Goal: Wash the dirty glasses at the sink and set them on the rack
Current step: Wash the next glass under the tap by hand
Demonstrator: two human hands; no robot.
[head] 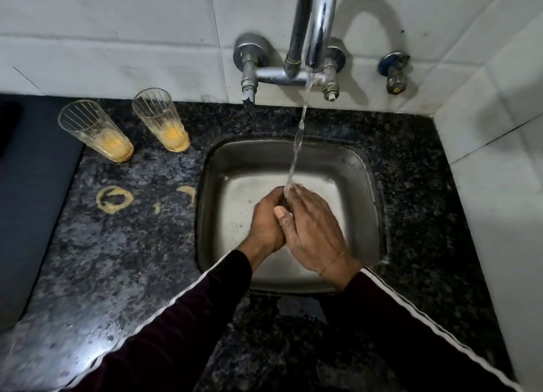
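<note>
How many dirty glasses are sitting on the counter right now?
2. One glass stands near the dark mat at the counter's far left; the other glass stands just right of it, near the wall. None shows in the sink.
</note>
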